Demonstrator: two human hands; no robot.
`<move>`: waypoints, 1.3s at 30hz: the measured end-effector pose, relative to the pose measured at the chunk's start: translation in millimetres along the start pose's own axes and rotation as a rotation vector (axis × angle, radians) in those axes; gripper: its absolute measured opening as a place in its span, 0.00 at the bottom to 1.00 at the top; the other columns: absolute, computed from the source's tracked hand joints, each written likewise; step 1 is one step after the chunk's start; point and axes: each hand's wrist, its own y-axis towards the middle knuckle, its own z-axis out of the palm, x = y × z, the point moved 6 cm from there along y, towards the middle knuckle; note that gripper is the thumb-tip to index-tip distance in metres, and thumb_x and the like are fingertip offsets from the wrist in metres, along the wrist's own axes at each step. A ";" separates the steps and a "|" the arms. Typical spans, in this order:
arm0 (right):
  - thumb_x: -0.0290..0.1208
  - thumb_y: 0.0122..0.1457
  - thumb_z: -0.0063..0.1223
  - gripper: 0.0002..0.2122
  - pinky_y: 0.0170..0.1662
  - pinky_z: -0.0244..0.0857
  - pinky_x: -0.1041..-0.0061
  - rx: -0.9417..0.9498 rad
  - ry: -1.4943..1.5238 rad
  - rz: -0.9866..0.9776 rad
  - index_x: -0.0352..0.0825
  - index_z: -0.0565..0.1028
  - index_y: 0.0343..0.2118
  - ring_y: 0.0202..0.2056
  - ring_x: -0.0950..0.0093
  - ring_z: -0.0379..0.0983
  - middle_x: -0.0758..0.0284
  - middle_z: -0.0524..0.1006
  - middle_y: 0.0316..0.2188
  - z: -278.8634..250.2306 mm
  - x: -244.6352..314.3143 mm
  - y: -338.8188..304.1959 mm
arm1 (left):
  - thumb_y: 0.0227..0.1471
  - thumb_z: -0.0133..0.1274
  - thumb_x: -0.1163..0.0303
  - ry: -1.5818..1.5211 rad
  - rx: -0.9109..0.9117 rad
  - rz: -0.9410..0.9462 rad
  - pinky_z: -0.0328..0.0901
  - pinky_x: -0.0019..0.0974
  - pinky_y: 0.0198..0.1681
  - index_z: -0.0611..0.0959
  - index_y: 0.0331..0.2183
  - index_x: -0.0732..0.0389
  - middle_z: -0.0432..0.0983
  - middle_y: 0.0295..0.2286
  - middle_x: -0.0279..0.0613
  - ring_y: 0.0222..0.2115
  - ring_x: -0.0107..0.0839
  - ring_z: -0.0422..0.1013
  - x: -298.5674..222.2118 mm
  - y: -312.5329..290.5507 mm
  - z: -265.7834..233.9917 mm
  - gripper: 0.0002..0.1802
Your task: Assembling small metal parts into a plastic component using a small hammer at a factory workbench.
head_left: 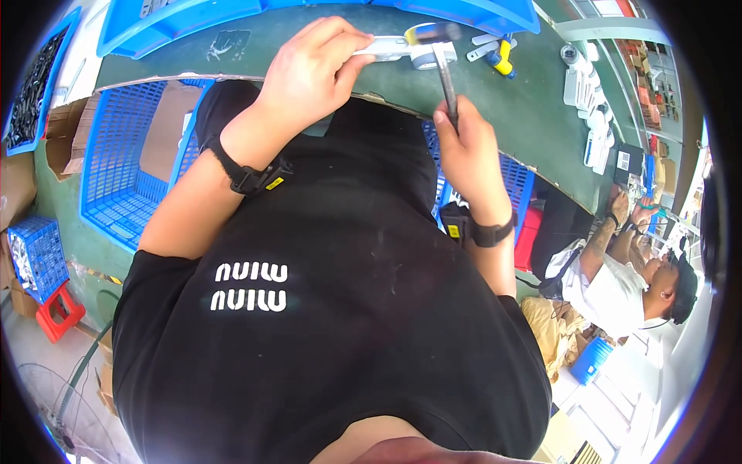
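My left hand (317, 69), fingers closed, pinches one end of a white elongated part (386, 48) over the green worktable (533, 116). The part's rounded, ring-like end (423, 56) points to the right. In my right hand (473, 147) is the dark handle of a hammer (447, 85). The hammer's head is smeared by motion and lies over the rounded end; whether it touches cannot be told. Just right of it lies a yellow and blue tool (504, 62) beside flat pale pieces (484, 46).
Several white parts (583, 85) lie in a row along the table's right side. A blue tray (309, 23) borders the far edge. Blue crates (127, 162) stand below on the left, near a red stool (60, 312). A co-worker (618, 286) sits at the right.
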 end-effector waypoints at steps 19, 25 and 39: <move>0.28 0.70 0.55 0.05 0.35 0.71 0.60 0.085 0.000 0.103 0.31 0.75 0.40 0.32 0.46 0.77 0.46 0.78 0.30 8.8 -9.0 -2.9 | 0.54 0.70 0.76 -0.011 0.010 -0.022 0.75 0.40 0.41 0.87 0.39 0.66 0.83 0.36 0.45 0.36 0.45 0.80 -2.5 -0.3 2.4 0.11; 0.25 0.70 0.55 0.04 0.33 0.69 0.60 -0.226 0.384 0.243 0.31 0.75 0.39 0.29 0.53 0.79 0.52 0.78 0.27 -23.3 -4.0 -18.5 | 0.54 0.68 0.73 -0.065 -0.007 -0.021 0.75 0.43 0.39 0.88 0.39 0.63 0.81 0.35 0.42 0.37 0.46 0.79 -0.3 -0.8 2.7 0.09; 0.24 0.72 0.55 0.03 0.31 0.68 0.72 -0.382 0.371 -0.074 0.31 0.75 0.42 0.25 0.75 0.74 0.67 0.78 0.27 -10.0 12.1 -16.6 | 0.54 0.70 0.74 -0.042 0.044 -0.133 0.76 0.40 0.41 0.86 0.43 0.65 0.85 0.37 0.46 0.37 0.47 0.82 -0.5 3.3 -3.3 0.15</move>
